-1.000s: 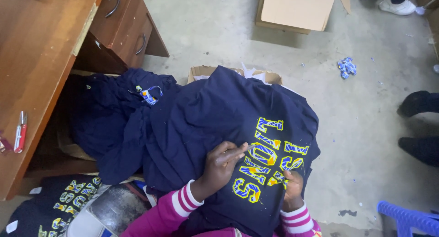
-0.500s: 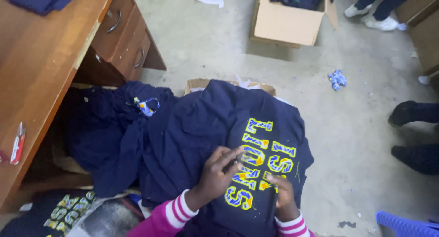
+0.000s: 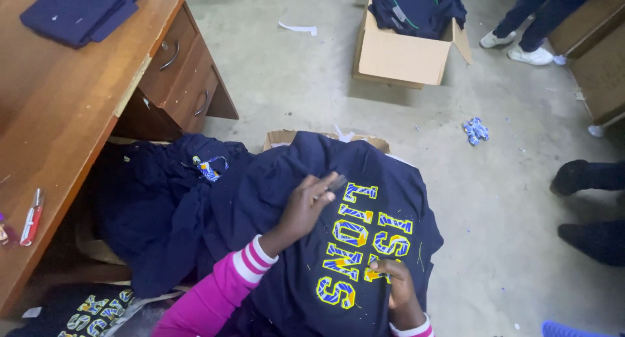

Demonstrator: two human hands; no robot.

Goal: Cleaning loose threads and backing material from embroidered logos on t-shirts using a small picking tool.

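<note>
A navy garment (image 3: 293,174) with yellow and blue appliqué letters (image 3: 364,242) is spread over my lap and a cardboard box (image 3: 278,138). My left hand (image 3: 305,208), in a pink sleeve with white cuff stripes, hovers over the cloth just left of the letters. Its fingertips pinch a small dark object (image 3: 336,183); what kind of object is unclear. My right hand (image 3: 396,286) rests at the lower edge of the letters, its fingers pinched on the fabric beside a yellow letter.
A wooden desk (image 3: 78,116) with drawers stands at the left, with folded navy cloth (image 3: 81,12) and a red-handled tool (image 3: 31,216) on it. More navy garments (image 3: 153,213) are heaped beside me. Also visible: an open carton of garments (image 3: 403,54), a crumpled scrap (image 3: 475,130), and other people's shoes (image 3: 524,51) (image 3: 576,177).
My view has tilted up, showing more of the desk and the carton. My left hand has lifted off the letters toward the garment's upper part. My right hand stays at the letters.
</note>
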